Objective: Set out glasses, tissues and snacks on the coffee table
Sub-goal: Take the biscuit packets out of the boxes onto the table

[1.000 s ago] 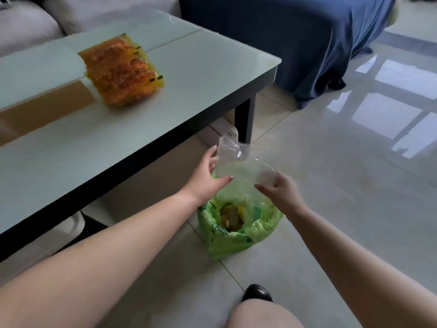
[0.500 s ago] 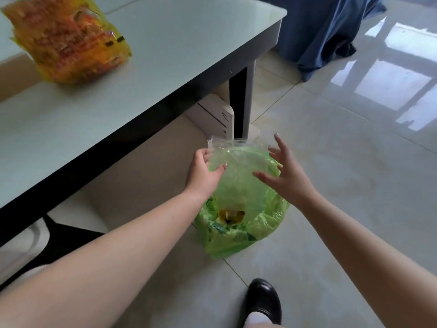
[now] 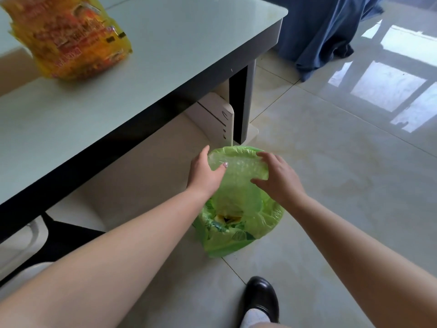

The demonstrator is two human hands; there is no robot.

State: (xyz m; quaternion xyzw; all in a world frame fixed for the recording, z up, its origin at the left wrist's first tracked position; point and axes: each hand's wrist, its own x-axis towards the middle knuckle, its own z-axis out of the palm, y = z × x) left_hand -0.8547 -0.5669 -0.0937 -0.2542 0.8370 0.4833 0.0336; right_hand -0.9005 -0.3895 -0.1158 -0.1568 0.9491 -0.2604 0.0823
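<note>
Fingers point(image 3: 262, 157) of the right hand point(image 3: 279, 178) curl down over the far edge of a clear plastic wrapper point(image 3: 236, 166), while the left hand point(image 3: 204, 172) pinches its other side, thumb on top with a pale painted nail. Both hands are closed on that one crinkly, see-through sheet, holding it just above a small bin lined with a green plastic bag point(image 3: 238, 223); whether the wrapper touches the liner rim is hard to tell, since green shows straight through it. Nearest the camera, one shiny black shoe point(image 3: 261, 298) with a white sock stands on the glossy pale floor tiles point(image 3: 331, 162). Inside the liner lies some yellow and dark rubbish, too small to make out. The liner is thin and wrinkled, with darker green printed patches on its lower folds.

Beyond the bin, a white slotted object point(image 3: 222, 119) stands beside the dark table leg. The coffee table point(image 3: 189, 43) has a smooth, pale green glass top with a dark edge. One snack bag point(image 3: 68, 39) lies on it, well apart from the hands at the far left: a soft orange-and-yellow packet with red lettering, blurred beyond reading. Farthest back, a dark blue cloth point(image 3: 319, 31) hangs in folds to the floor.
</note>
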